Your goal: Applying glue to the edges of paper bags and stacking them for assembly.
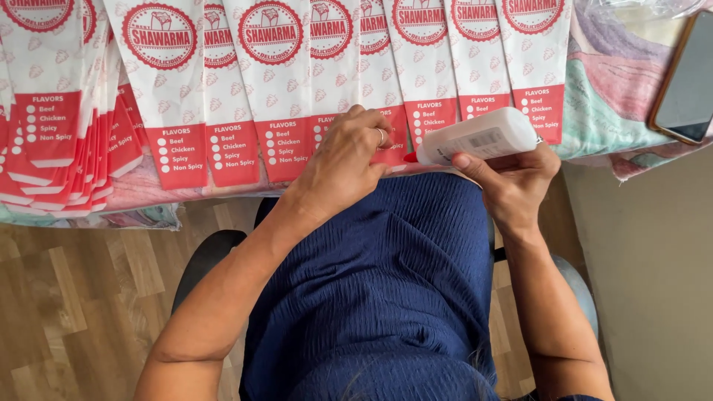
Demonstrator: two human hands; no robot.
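Observation:
My right hand (512, 178) grips a white glue bottle (479, 137) held sideways, its red tip (410, 157) pointing left. My left hand (345, 160), a ring on one finger, rests on the lower red edge of a white-and-red paper sleeve (386, 82), fingers bent right beside the bottle's tip. A row of several such paper sleeves (271, 82) lies side by side along the table edge, overlapping one another.
A fanned stack of more sleeves (59, 126) lies at the left. A phone (687, 78) lies at the top right on a patterned cloth (609, 89). Below are my blue-clothed lap, a chair and the wooden floor (82, 297).

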